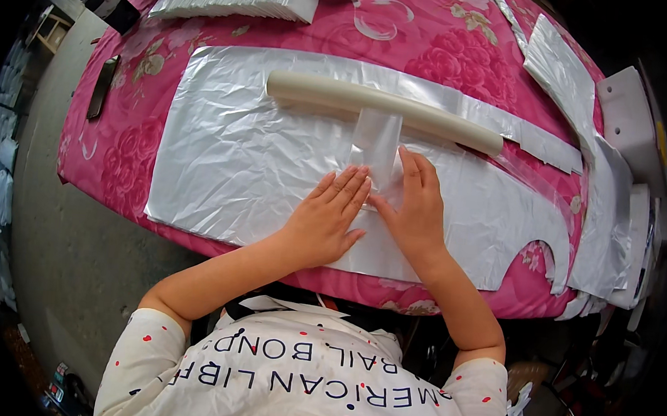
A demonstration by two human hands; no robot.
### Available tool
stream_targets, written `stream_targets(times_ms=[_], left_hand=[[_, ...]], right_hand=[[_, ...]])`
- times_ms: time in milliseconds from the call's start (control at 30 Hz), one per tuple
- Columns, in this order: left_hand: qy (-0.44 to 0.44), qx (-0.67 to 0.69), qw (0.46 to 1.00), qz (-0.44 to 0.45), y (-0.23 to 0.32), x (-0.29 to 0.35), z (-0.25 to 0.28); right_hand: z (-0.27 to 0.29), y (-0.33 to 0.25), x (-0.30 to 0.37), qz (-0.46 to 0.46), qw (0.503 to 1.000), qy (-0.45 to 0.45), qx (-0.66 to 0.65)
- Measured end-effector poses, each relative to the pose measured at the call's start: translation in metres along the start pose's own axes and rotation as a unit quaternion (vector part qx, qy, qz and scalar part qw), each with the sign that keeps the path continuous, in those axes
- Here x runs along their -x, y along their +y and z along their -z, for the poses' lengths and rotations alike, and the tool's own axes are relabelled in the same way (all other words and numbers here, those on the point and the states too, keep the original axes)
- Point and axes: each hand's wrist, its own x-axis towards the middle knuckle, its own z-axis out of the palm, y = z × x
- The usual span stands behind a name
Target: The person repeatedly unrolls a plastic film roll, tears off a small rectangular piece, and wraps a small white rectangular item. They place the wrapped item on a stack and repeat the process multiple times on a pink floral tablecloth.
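Note:
A stack of thin, shiny white plastic bags [229, 147] lies flat in front of me, with a curved cutout at its right end. Across its far part rests a long beige tube [387, 107]. A clear plastic strip [376, 145] runs from the tube toward me. My left hand [333, 212] presses flat at the strip's near left edge, fingers stretched out. On the strip's right side my right hand [415, 206] lies with thumb and fingers apart, its thumb tip touching the near end. Whether the strip is a single layer I cannot tell.
A pink floral cloth [132, 155] covers the table. At the back stands a folded white stack [240, 0]. A phone [103, 87] and a black cup [108, 3] are on the left. More white film [603, 219] and a white box [630, 113] line the right edge.

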Motion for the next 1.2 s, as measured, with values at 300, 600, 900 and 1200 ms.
stream_targets(times_ms=[300,600,900,1200], left_hand=[[0.084,-0.094,0.99,-0.056,-0.017,-0.021,0.005],[0.11,-0.013,0.974,-0.199,-0.017,0.007,0.015],[0.103,0.056,0.986,-0.116,-0.02,0.017,0.014],[0.02,0.281,0.934,0.219,-0.024,-0.024,0.032]], right_hand=[[0.004,0.034,-0.024,0.249,0.963,-0.099,-0.015],[0.0,0.035,-0.003,0.308,0.948,-0.075,-0.035],[0.008,0.025,0.017,0.224,0.97,-0.074,-0.06],[0.018,0.006,-0.023,-0.235,0.926,-0.217,-0.201]])
